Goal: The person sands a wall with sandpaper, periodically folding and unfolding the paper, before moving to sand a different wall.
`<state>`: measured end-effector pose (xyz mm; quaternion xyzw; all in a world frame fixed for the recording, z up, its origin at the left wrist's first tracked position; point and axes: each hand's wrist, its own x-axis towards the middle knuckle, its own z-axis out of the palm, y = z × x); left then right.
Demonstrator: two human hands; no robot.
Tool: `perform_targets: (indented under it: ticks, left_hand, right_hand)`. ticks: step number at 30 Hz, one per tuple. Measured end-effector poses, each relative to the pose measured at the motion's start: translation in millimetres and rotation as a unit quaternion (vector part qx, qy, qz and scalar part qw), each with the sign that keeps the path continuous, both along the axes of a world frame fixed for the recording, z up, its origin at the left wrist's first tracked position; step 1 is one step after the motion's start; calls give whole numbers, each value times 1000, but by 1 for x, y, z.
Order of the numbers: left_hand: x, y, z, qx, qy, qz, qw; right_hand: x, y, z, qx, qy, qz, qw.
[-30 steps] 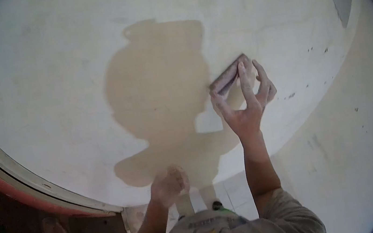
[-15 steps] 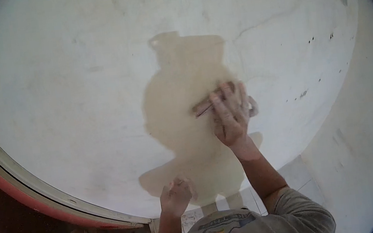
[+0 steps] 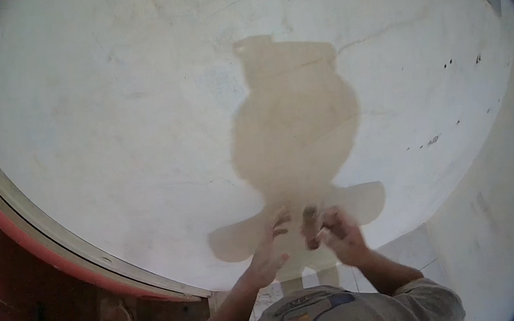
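Note:
Low in front of my chest, my right hand (image 3: 346,238) grips a narrow brown folded strip that looks like sandpaper (image 3: 310,226), which stands nearly upright, away from the palm. My left hand (image 3: 270,259) is just left of the strip, its fingers spread and holding nothing. A small gap separates the left fingers from the strip. Both hands are in front of the pale plastered wall (image 3: 138,143). Motion blurs the strip and the fingers a little, so its surface is hard to make out.
The wall bears fine cracks and a few dark chips (image 3: 433,139) on the right. My shadow (image 3: 294,123) falls across its middle. A pale frame edge with a red band (image 3: 42,257) curves along the lower left. Floor tiles (image 3: 411,247) show below right.
My right hand has come off the wall and down toward my chest, bringing the brown strip. My left hand has risen to the right and spread its fingers. The view has shifted slightly left.

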<state>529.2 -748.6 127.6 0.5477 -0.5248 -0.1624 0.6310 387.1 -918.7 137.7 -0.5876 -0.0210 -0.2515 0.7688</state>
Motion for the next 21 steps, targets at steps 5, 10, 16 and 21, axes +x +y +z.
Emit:
perform_targets:
  ticks: [5,10,16,21]
  left_hand:
    - [-21,-26,-1,79,142,-74,984]
    - [-28,-38,4,70,18,-68,995]
    - [-36,-32,14,116,-28,63,991]
    - [-52,-43,23,108,166,108,974]
  right_hand:
    - [-6,8,-9,-299,1,-70,952]
    - [-15,-16,-4,-344,-17,-267,900]
    - [-27,-50,-10,-261,-26,-246,933]
    - [-55,-72,10,-267,-66,-89,957]
